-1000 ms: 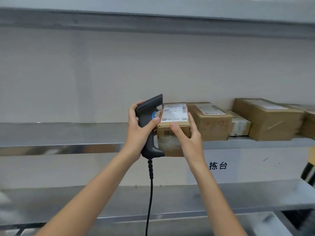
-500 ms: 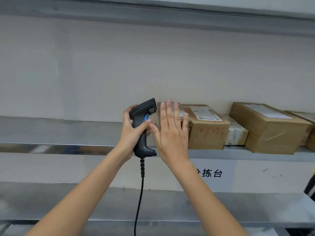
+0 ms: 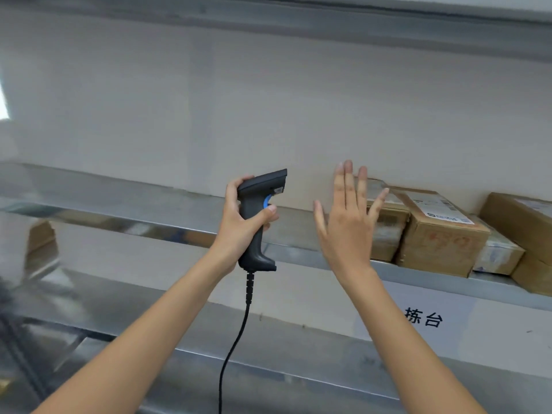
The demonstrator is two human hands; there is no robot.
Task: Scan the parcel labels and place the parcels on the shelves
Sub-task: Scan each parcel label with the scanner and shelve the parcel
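Note:
My left hand point(image 3: 239, 222) grips a black corded barcode scanner point(image 3: 258, 222) with a blue trigger, held upright in front of the metal shelf point(image 3: 149, 222). My right hand point(image 3: 346, 231) is open with fingers spread, empty, just left of and in front of a small cardboard parcel point(image 3: 385, 231) that rests on the shelf. That parcel is the leftmost of a row; a larger labelled parcel point(image 3: 439, 234) stands right beside it.
More cardboard parcels point(image 3: 522, 225) continue along the shelf to the right edge. A lower metal shelf point(image 3: 298, 372) runs below, with a white sign point(image 3: 424, 318) on the wall between. Another shelf point(image 3: 298, 22) hangs overhead. The scanner's cable point(image 3: 236, 339) hangs down.
My right hand let go of the small parcel, which now rests on the shelf, and has drawn back with fingers spread. The view has swung left and tilted.

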